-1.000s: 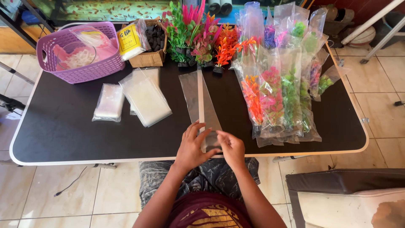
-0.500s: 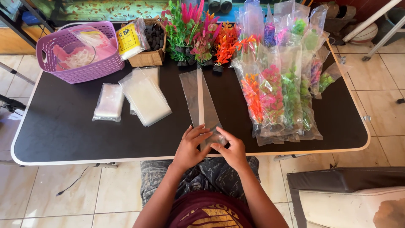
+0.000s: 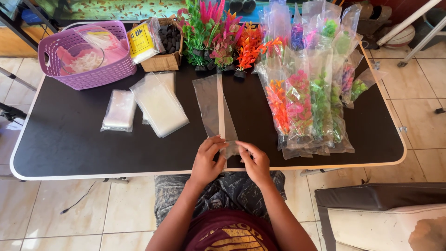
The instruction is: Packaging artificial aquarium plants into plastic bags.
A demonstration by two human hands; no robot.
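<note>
1. Both hands pinch the near end of a clear bag [image 3: 216,109]: left hand [image 3: 207,160] and right hand [image 3: 254,160] closed on its mouth.
2. Bag stretches away from them.
3. Looks like opening it; parting the film needs care.

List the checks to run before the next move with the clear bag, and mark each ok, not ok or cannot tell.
1. Both hands on the long clear bag: left hand and right hand at its near end, ok.
2. Bag mouth opened: cannot tell.
3. Bag flat on the black table: ok.
4. Loose plastic plants within view: ok.
5. Spare bag stack beside it: ok.
</note>
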